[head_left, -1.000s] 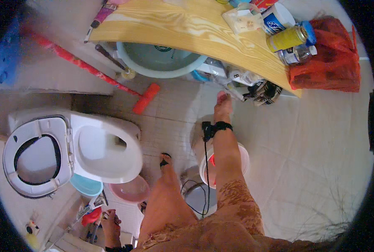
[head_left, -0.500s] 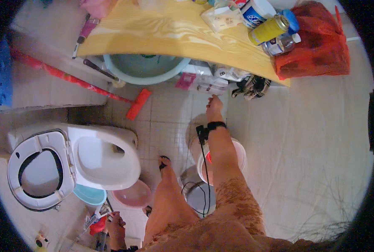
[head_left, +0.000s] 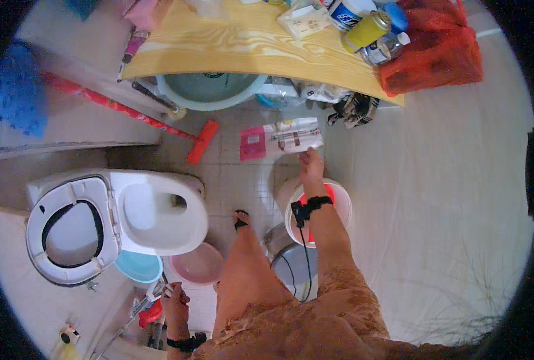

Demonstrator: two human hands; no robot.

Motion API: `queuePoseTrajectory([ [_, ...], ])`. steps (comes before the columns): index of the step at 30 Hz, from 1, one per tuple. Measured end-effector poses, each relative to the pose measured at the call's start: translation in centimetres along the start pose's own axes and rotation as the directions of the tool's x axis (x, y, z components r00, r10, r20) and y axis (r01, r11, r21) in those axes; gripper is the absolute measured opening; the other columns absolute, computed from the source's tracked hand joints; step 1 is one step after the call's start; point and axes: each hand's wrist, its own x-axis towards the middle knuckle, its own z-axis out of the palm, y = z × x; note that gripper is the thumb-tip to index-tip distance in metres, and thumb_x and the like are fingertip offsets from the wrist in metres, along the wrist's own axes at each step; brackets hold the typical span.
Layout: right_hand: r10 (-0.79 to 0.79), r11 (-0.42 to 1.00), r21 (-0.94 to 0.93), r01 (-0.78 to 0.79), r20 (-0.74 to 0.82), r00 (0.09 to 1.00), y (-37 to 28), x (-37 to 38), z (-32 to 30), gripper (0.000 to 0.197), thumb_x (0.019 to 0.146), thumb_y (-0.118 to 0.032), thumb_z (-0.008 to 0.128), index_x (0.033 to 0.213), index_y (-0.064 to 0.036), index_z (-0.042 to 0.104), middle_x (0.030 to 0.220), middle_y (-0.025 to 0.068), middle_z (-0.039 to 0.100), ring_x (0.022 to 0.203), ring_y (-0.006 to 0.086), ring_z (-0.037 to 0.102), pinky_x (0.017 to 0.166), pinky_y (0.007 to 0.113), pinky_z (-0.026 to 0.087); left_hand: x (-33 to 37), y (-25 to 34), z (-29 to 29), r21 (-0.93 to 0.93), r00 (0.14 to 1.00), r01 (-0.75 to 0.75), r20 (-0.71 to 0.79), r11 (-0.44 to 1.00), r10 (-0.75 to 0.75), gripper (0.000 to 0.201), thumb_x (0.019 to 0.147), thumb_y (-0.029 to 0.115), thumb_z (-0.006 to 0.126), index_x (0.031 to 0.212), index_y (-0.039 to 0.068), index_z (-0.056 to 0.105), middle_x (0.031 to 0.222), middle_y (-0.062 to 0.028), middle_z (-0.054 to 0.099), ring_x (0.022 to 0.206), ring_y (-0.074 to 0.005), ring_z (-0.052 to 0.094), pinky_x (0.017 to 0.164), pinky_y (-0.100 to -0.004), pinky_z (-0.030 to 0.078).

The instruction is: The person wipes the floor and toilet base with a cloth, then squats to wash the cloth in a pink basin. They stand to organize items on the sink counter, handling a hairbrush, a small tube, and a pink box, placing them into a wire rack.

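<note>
1. Pink and white, the flat packet (head_left: pixel 280 138) is hanging from the fingertips of the right hand (head_left: pixel 310 163), out over the tiled floor (head_left: pixel 243 180), just below the edge of the wooden surface (head_left: pixel 243 45).
2. That hand's grip is pinching only the packet's right end, so the long left part is sagging free; I judge it could slip and be dropping toward the white bucket (head_left: pixel 339 204) below the wrist.
3. Left hand (head_left: pixel 175 298) is lying low beside the pink basin (head_left: pixel 198 264), near red things on the floor; whether its grip is closing on anything I cannot tell.
4. Open toilet (head_left: pixel 99 222) is sitting well left of the packet, so a careless swing could be sending it there.
5. On the surface, a yellow can (head_left: pixel 367 30), a white tub with a blue label (head_left: pixel 345 11), a clear bottle (head_left: pixel 387 47) and a pale flat packet (head_left: pixel 306 21) are crowding beside a red mesh bag (head_left: pixel 441 54); a knock could be toppling them.
6. A red-headed broom (head_left: pixel 159 120) is lying across the floor, a tripping risk.
</note>
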Motion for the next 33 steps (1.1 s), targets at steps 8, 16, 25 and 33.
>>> queuePoseTrajectory([
  [8,-0.004,1.0,-0.005,0.006,0.362,0.932,-9.6,-11.7,2.7,0.01,0.087,-0.018,0.046,0.09,-0.0099,0.051,0.076,-0.0001,0.056,0.065,0.0112,0.054,0.052,0.025,0.043,-2.9,2.0,-0.5,-0.089,0.976,-0.193,0.088,0.977,0.201,0.017,0.081,0.018,0.061,0.087,0.006,0.052,0.056,0.0019,0.042,0.043,-0.0095,0.039,0.038,-0.0227,0.032],
  [16,0.113,0.978,-0.208,-0.015,0.467,0.877,-19.7,-22.9,6.8,0.011,0.087,-0.018,0.045,0.087,-0.0095,0.052,0.077,-0.0002,0.057,0.066,0.0086,0.055,0.053,0.023,0.046,-12.9,5.5,0.9,-0.26,0.923,-0.285,0.185,0.922,0.338,0.012,0.08,0.012,0.061,0.08,0.008,0.05,0.055,0.0033,0.039,0.044,-0.0061,0.034,0.039,-0.0215,0.027],
  [25,0.13,0.983,-0.18,-0.015,0.644,0.754,-27.3,-30.4,8.8,0.01,0.087,-0.015,0.044,0.085,-0.007,0.05,0.08,0.0024,0.057,0.068,0.0112,0.056,0.059,0.027,0.05,-24.4,4.8,0.2,-0.304,0.902,-0.354,0.14,0.885,0.409,0.008,0.079,0.01,0.06,0.08,0.008,0.052,0.055,0.004,0.041,0.042,-0.0058,0.036,0.037,-0.0204,0.028],
  [33,0.184,0.978,-0.202,-0.052,0.716,0.673,-28.7,-28.9,10.6,0.011,0.088,-0.014,0.042,0.086,-0.0063,0.05,0.082,0.0029,0.058,0.069,0.0126,0.059,0.063,0.029,0.051,-25.4,5.4,3.0,-0.425,0.887,-0.347,0.141,0.836,0.44,0.012,0.08,0.008,0.06,0.084,0.008,0.048,0.061,0.0033,0.04,0.046,-0.0065,0.037,0.039,-0.0205,0.029],
])
